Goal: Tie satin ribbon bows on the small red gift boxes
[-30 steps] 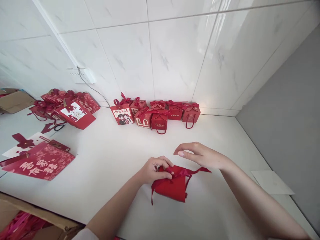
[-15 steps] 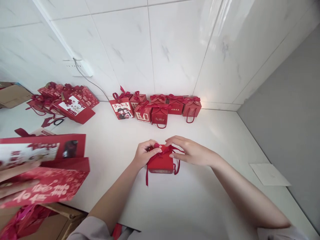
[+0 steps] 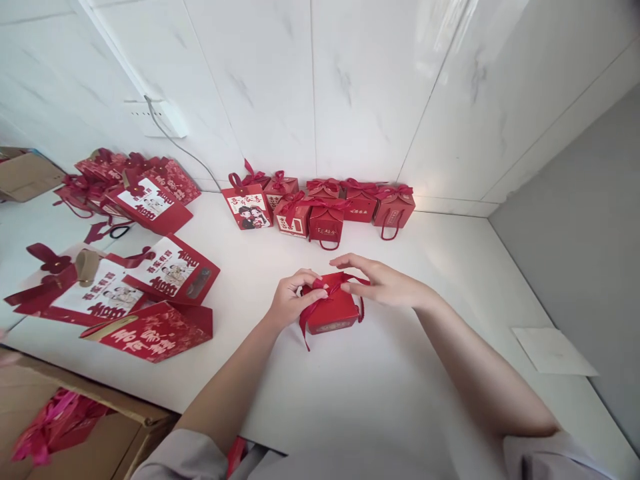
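A small red gift box [image 3: 334, 313] with a ribbon bow on top and a red cord handle at its right side lies on the white tabletop before me. My left hand [image 3: 296, 297] is closed at the box's left, thumb and fingers pinching the ribbon [image 3: 320, 295] of the bow. One ribbon tail hangs down over the box's near left corner. Above the right side of the bow is my right hand [image 3: 373, 283], its fingers apart and the fingertips close to the ribbon; whether they touch it I cannot tell.
Several red boxes [image 3: 326, 223] and a picture card bag [image 3: 247, 208] line the tiled wall. Red gift bags [image 3: 150, 333] lie at left, with more [image 3: 145, 200] behind. A cardboard carton [image 3: 140, 417] stands lower left. White paper [image 3: 553, 352] lies at right.
Another person's hand has let go of a red bag at left, which now lies on the table with others. The gift box has turned slightly in my hands; the view has shifted a little.
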